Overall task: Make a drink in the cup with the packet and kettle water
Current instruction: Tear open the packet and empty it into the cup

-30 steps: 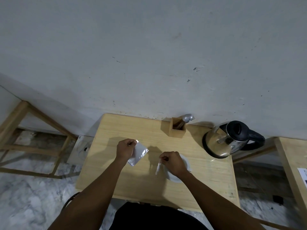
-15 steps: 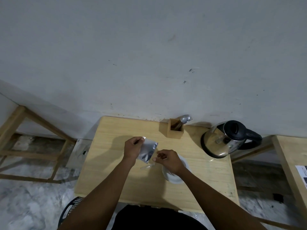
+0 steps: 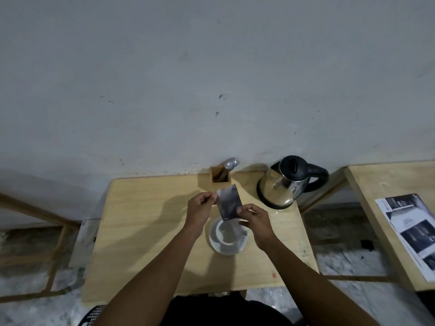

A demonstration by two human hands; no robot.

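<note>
A wooden frame point(image 3: 35, 215) stands on the marbled floor at far left, well apart from the light wooden table point(image 3: 146, 231), whose left half lies bare from its rounded far-left corner to the near edge, the widest open stretch of the top. Over the table's middle, the person's left hand point(image 3: 200, 211) pinches the upper left corner of a silvery packet point(image 3: 229, 203) between thumb and fingertips, the other fingers curled in. The packet hangs upright and slightly tilted in the air, its lower end just above the white cup point(image 3: 229, 232), which sits on a white saucer point(image 3: 227, 245) near the table's centre-right. The right hand point(image 3: 256, 221) pinches the packet's lower right edge, fingers bunched, directly over the cup's right rim. Beyond the hands, a small wooden holder point(image 3: 220, 183) with a spoon point(image 3: 229, 164) and a fork in it stands at the far edge against the grey wall. To its right, a steel kettle point(image 3: 281, 189) with a black lid and handle occupies the far-right corner, its handle reaching past the table's right edge. Little free surface lies between saucer, kettle and the right edge. A narrow gap of floor separates this table from a second table point(image 3: 376, 208) at far right, where a printed sheet point(image 3: 414, 231) lies near its right side.
</note>
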